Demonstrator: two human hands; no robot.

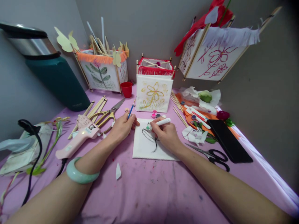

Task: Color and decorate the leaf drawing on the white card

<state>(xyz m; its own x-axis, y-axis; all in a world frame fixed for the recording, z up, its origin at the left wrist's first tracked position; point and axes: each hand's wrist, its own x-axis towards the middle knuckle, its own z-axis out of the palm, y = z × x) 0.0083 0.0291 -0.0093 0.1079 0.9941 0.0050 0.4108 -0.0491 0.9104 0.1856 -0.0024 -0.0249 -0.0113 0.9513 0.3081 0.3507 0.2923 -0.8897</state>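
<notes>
A white square panel (142, 149) lies flat on the purple cloth, with black leaf and stem lines drawn on it and a spot of green near the top. My right hand (167, 133) is closed around a white marker (163, 121) and rests on the panel's right part, hiding some of the drawing. My left hand (122, 129) pinches a thin blue paintbrush (131, 109), which points up, and its fingers reach the panel's upper left corner. Behind the panel sit small pink and dark paint pots (154, 114). Another panel (154, 95) with a yellow flower stands upright beyond them.
Gold-handled scissors (108, 115), a pink glue gun (79, 135) and a teal bottle (58, 74) are at left. Black scissors (213, 154), a black phone (230, 140) and crumpled paper (195, 134) lie at right. Decorated lanterns (102, 74) and a red cup (126, 89) stand behind.
</notes>
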